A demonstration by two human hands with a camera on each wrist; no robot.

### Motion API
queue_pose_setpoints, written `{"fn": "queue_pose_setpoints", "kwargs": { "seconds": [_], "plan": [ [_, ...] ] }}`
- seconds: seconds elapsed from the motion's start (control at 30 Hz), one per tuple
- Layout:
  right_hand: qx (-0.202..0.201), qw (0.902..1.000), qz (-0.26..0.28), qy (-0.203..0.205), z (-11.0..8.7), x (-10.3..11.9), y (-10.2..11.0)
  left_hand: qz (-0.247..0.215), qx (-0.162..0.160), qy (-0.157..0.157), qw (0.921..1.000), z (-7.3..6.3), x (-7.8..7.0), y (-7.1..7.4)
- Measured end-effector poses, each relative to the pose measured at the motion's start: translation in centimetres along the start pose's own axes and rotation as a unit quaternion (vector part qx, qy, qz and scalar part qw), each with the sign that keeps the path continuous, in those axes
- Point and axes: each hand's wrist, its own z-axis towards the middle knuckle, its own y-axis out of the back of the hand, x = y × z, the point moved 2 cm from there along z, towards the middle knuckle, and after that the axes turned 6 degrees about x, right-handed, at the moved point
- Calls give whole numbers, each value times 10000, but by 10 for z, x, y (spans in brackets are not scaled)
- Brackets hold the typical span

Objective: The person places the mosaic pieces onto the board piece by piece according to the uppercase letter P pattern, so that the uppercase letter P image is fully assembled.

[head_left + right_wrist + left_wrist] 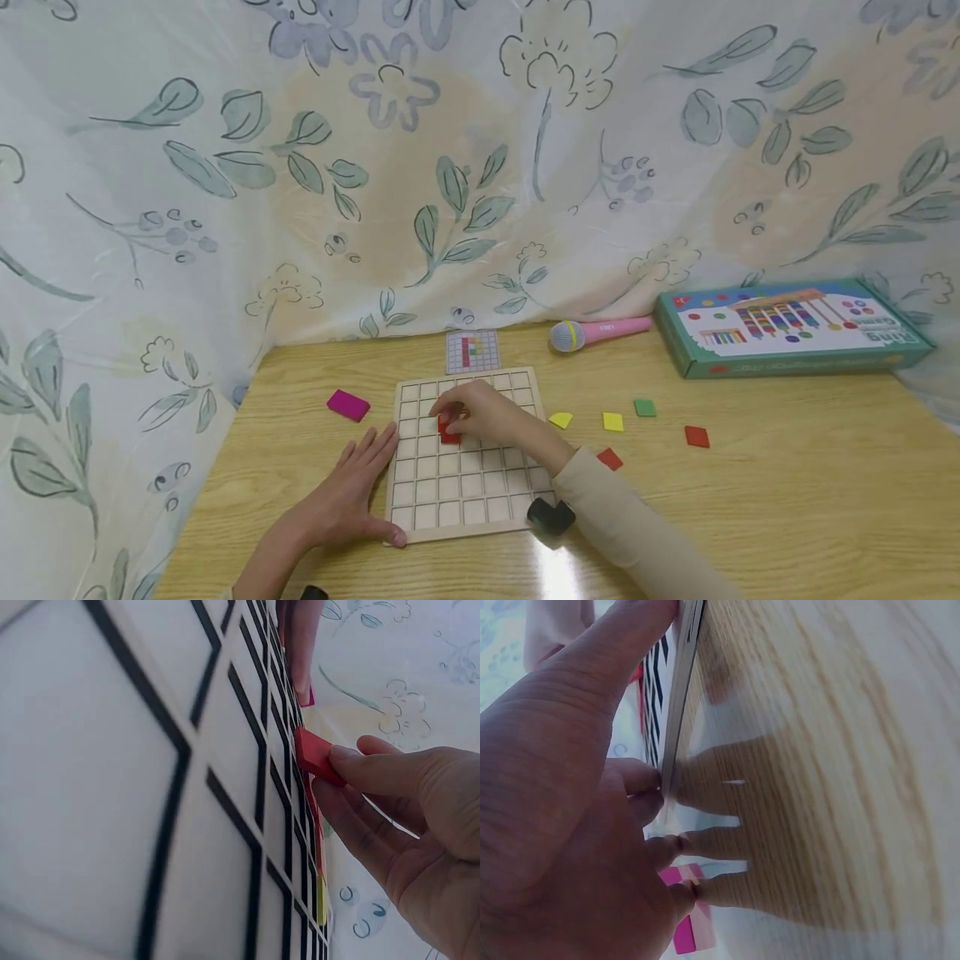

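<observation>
A light wooden grid board (450, 535) lies on the table. My left hand (341, 500) rests along its left side, fingers spread and fairly straight, with the thumb at the near left corner. Over the board, my right hand (483, 414) pinches a red square tile (315, 756) between thumb and fingertips, held tilted above the grid in the right wrist view. Beyond it there, a strip of red and a bit of yellow (322, 900) show along the board; the hand covers much of that area in the head view.
A patterned card (491, 354) lies behind the board. Right of the board are yellow (612, 422), green (645, 407) and red (697, 436) tiles. A magenta block (348, 405) lies left. A pink microphone (611, 330) and a green box (787, 362) are at the back.
</observation>
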Motion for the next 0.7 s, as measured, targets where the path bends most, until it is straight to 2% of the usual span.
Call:
{"fn": "queue_pose_setpoints", "kwargs": {
  "seconds": [0.3,0.7],
  "plan": [
    [194,9995,-251,-11,2,3,-8,18,-40,-22,10000,0,0,0],
    [94,9992,-355,-164,0,6,-11,24,-37,-44,10000,0,0,0]
  ]
}}
